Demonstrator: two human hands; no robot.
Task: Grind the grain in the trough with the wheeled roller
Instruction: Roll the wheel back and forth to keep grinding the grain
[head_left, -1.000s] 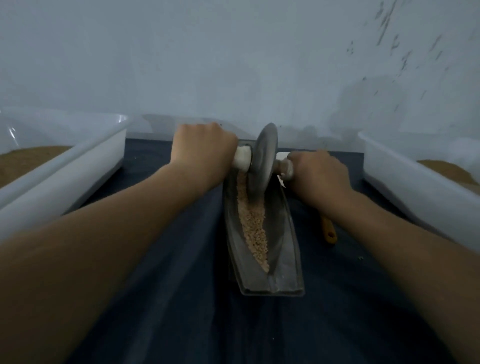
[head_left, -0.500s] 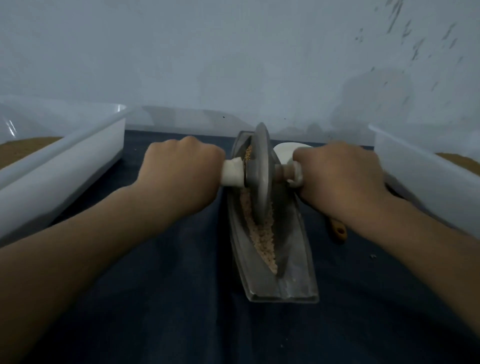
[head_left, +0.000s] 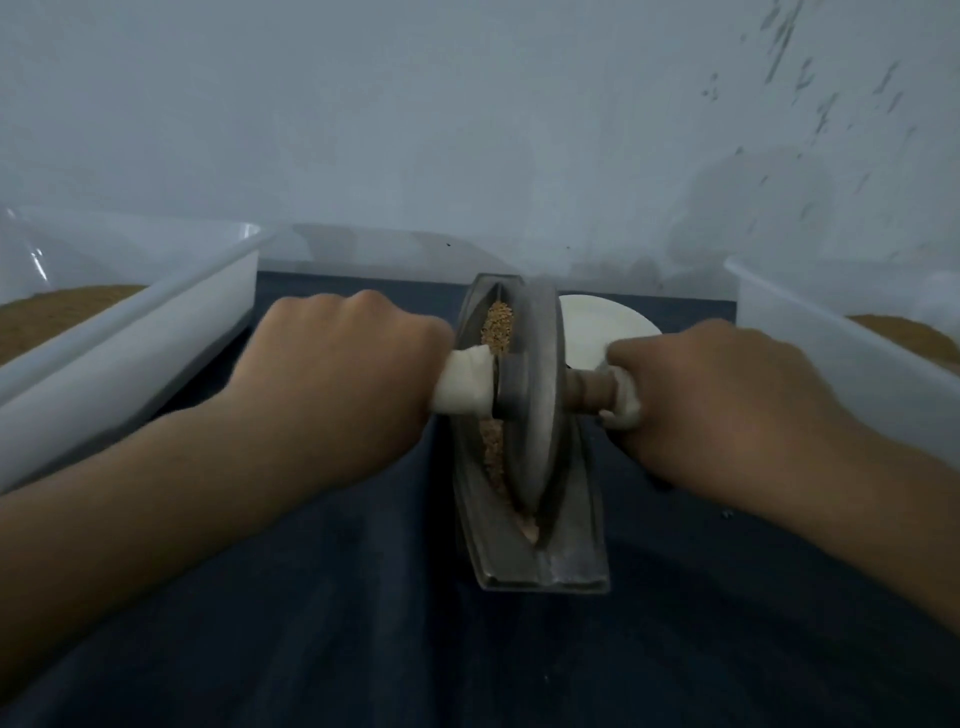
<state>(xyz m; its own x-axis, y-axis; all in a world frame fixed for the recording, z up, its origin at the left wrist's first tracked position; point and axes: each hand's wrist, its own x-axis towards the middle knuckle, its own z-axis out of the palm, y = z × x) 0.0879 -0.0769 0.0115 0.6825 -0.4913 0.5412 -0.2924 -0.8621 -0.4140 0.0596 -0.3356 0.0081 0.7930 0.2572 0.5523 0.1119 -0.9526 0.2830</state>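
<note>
The grain (head_left: 497, 322) lies in a pale strip along the groove of the trough (head_left: 550, 571). The trough runs lengthwise down the middle of the bench (head_left: 311, 623), with its far tip near the back edge. The wheeled roller (head_left: 537, 395) stands upright in that groove, about halfway along.

A second ago I saw it up at the far tip. Since then it has been drawn back toward the near edge, so a patch of grain now shows beyond the wheel and only a thin line shows in front of it. I read this as the return half of a stroke. The grain still looks coarse rather than floury, so I judge the grinding far from finished, with many more passes to come.

The left hand (head_left: 343, 374) is clenched in a fist round the white-bound handle (head_left: 464, 382) on its side of the wheel. The right hand (head_left: 711, 400) is closed the same way over the other end of the axle (head_left: 587, 387). The two fists sit about level, which should keep the wheel square in the groove.

Beyond the right hand, a white round piece (head_left: 597, 327) lies flat near the back edge; I cannot tell what it is. The left tub (head_left: 130, 353), white and holding brown meal, stands along the left edge of the bench. The right tub (head_left: 831, 364) stands along the right edge with the same brown fill.
</note>
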